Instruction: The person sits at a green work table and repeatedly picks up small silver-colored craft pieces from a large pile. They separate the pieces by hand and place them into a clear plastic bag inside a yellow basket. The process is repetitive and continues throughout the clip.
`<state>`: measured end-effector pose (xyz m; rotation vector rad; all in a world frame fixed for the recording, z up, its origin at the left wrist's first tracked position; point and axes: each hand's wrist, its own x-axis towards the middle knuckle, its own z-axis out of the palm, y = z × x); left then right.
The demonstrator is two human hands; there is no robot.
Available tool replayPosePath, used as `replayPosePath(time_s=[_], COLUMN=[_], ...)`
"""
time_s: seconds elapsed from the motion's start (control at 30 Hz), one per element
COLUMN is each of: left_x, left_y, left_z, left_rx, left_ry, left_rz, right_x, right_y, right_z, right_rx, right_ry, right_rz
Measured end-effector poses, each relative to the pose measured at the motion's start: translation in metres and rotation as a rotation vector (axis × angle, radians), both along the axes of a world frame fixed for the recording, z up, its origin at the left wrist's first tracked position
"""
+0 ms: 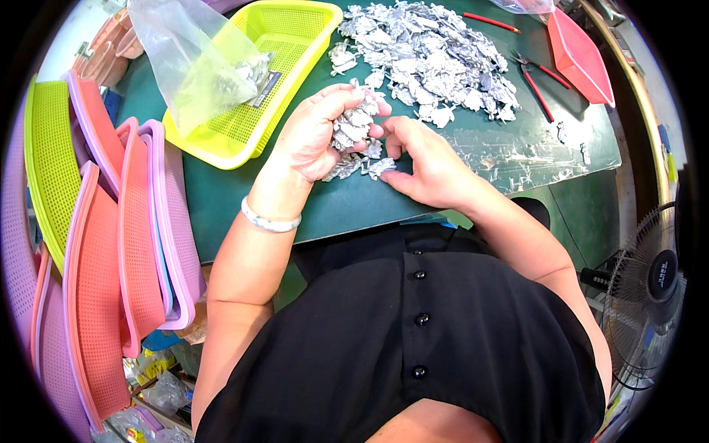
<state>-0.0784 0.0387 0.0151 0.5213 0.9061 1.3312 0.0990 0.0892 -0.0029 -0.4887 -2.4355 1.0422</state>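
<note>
My left hand [317,129] is curled around a cluster of small silvery cast metal pieces [353,127] near the front of the green table. Close by on the right, my right hand [421,159] has its thumb and fingers bent around one small metal piece [380,167] at the table top. A few more pieces lie beneath the left hand. Beyond both hands spreads a large heap of the same silvery pieces [436,55]. Their exact shape is too small to make out.
A yellow-green basket [258,140] holds a clear plastic bag [196,66] with metal pieces inside. Red-handled pliers [537,92], a red pen-like tool [491,23] and a pink tray [577,55] lie at the right. Stacked coloured baskets [96,280] stand left; a fan [650,288] stands right.
</note>
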Motion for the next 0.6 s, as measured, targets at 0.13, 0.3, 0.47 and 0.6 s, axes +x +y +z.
replayPosePath(time_s=[0.13,0.3,0.47,0.6], left_x=[-0.001,-0.001,-0.001,0.003], left_y=[-0.001,-0.002,0.000,-0.001], left_z=[0.000,-0.002,-0.002,0.000], left_rx=[0.025,0.018,0.007,-0.004], left_ry=[0.009,0.039,0.112,0.161], left_rz=[-0.001,-0.001,-0.031,-0.051], right_x=[0.005,0.008,0.013,0.008], right_y=[0.010,0.020,0.031,0.030], right_z=[0.004,0.007,0.014,0.013], right_rx=[-0.362,-0.853,-1.011,-1.086], right_ry=[-0.050,0.129,0.323,0.483], right_rz=[0.002,-0.072,-0.147,-0.204])
